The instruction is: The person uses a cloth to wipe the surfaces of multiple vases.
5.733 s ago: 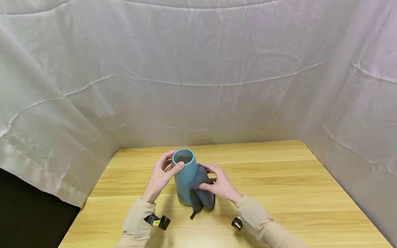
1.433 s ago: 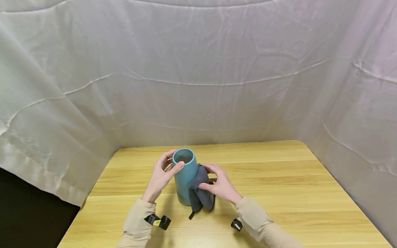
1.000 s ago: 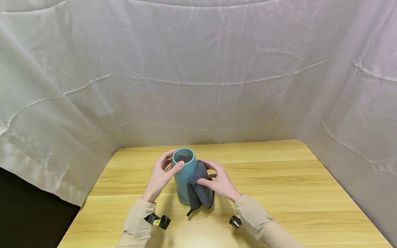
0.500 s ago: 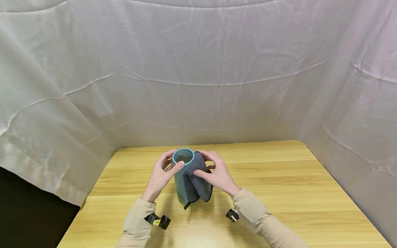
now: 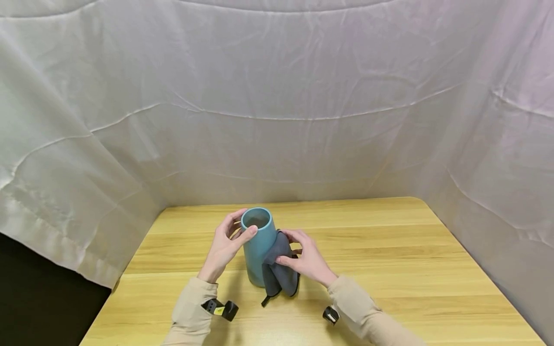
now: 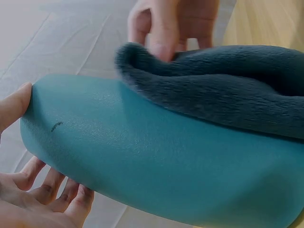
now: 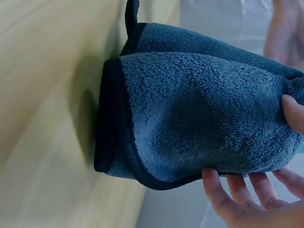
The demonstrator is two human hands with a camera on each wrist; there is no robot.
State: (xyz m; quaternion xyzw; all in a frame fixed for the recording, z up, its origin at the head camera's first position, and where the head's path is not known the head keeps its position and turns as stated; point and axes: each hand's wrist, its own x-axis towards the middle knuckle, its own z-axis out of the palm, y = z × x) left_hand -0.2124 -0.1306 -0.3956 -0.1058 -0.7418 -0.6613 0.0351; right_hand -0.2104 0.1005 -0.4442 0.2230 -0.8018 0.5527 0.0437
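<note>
A tall blue vase (image 5: 257, 264) stands upright on the table, its round mouth facing up. My left hand (image 5: 222, 247) holds it near the rim, thumb on the near side and fingers round the far side. Against the vase's right flank, my right hand (image 5: 310, 259) grips a dark grey towel (image 5: 283, 276) between thumb and fingers. Its lower folds hang loose, with a black trim and a small hanging loop (image 7: 132, 16). A short dark mark (image 6: 57, 126) shows on the vase in the left wrist view. Part of the vase is hidden behind the towel.
The light wooden table (image 5: 389, 269) reaches out to both sides and has a rounded far right corner. Pale fabric curtains (image 5: 294, 120) enclose it behind and at the sides. A dark area lies past the table's left edge.
The right hand and towel rose along the vase's side to near the rim by half a second ago, and now sit lower again. The left hand and vase have stayed in place.
</note>
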